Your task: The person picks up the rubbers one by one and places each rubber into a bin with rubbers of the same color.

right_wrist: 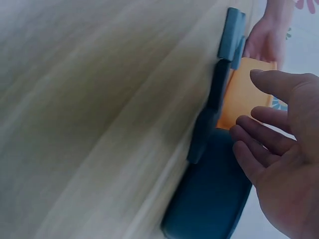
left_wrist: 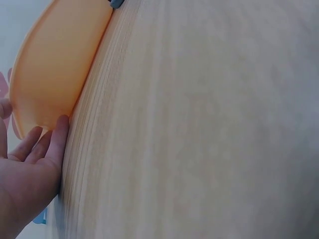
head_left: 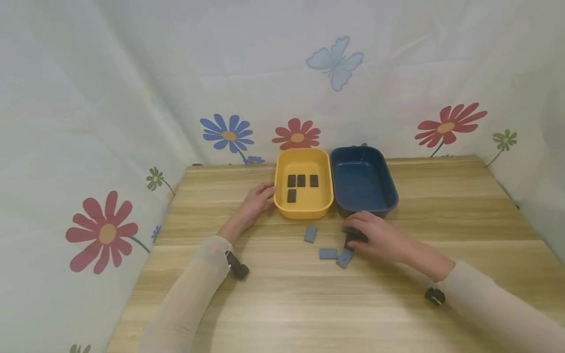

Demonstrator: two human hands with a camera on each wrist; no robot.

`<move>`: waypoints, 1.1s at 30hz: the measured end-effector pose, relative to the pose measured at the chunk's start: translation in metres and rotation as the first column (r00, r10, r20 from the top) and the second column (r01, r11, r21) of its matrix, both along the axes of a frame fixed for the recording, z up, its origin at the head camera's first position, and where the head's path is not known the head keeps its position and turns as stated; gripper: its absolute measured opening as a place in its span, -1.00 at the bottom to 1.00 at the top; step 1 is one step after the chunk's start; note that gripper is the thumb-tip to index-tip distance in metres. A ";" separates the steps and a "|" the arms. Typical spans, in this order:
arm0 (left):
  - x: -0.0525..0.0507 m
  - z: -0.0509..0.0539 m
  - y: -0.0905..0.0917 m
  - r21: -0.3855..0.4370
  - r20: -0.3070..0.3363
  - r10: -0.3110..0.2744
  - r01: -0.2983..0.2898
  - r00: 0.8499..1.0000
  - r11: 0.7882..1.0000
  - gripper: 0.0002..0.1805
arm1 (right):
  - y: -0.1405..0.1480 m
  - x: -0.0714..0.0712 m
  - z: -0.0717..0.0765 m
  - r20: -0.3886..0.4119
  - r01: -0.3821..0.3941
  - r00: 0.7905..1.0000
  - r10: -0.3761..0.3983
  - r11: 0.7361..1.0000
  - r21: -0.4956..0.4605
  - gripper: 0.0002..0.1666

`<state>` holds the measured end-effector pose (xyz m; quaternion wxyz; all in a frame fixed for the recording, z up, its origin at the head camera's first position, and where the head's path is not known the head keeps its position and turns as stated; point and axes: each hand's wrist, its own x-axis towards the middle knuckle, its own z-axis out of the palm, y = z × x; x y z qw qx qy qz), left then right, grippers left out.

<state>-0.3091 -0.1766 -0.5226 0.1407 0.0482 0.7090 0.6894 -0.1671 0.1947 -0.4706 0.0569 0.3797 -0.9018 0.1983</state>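
Against the near-left side of the yellow bin (head_left: 303, 214) my left hand (head_left: 258, 200) rests with its fingers extended. In the left wrist view, the fingertips touch the outer wall. Several small black tiles (head_left: 292, 195) lie inside that bin. My right hand (head_left: 375, 235) is over a cluster of tiles in front of the blue bin (head_left: 362, 212). Its fingers (right_wrist: 269, 134) are loosely bent with nothing between them in the right wrist view. Blue-grey tiles (head_left: 328, 253) and a dark tile (head_left: 348, 241) lie by this hand, which partly covers some. Another blue-grey tile (head_left: 311, 234) sits apart to the left.
Both bins stand side by side near the back edge of the wooden table (head_left: 291, 304). Nothing shows inside the blue one. Behind the table hangs a white curtain (head_left: 265, 73) printed with flowers and a butterfly. Each wrist wears a small black device (head_left: 238, 268).
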 end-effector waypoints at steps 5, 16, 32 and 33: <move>0.001 0.001 0.000 0.002 0.003 -0.004 0.004 1.000 1.000 -0.33 | 0.004 -0.001 -0.007 -0.009 0.013 1.000 -0.013 1.000 0.010 -0.49; 0.001 0.002 -0.001 0.020 0.009 -0.006 0.006 1.000 1.000 -0.34 | 0.006 0.000 -0.018 -0.030 -0.022 0.999 0.021 0.999 -0.035 -0.54; 0.002 0.002 0.000 0.025 0.007 0.000 0.000 1.000 1.000 -0.35 | 0.006 0.004 -0.022 -0.070 0.013 0.997 -0.014 1.000 -0.003 -0.61; 0.002 0.001 0.000 0.024 0.007 0.000 0.000 1.000 1.000 -0.35 | 0.006 0.005 -0.022 -0.070 0.009 0.998 -0.010 1.000 -0.005 -0.61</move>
